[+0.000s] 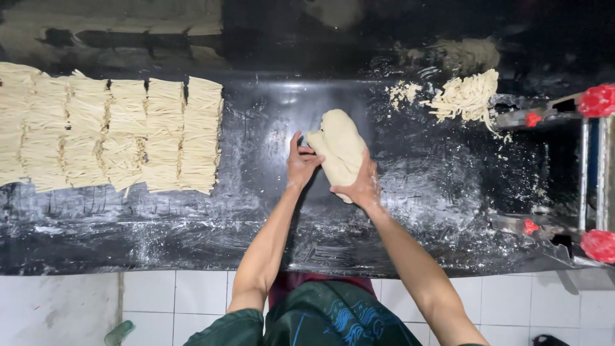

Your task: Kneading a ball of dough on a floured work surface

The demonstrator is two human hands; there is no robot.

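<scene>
A pale, elongated lump of dough (339, 147) lies on the black, flour-dusted worktop (416, 186). My left hand (301, 161) presses against the dough's left edge with fingers spread over it. On the lump's lower right side, my right hand (360, 186) is cupped under and around its near end. Both forearms reach out from the bottom of the head view.
Several bundles of cut noodles (109, 131) lie in a row at the left. A loose heap of noodles (466, 96) sits at the back right beside a metal machine with red knobs (596, 102). White floor tiles (173, 301) show below the worktop's front edge.
</scene>
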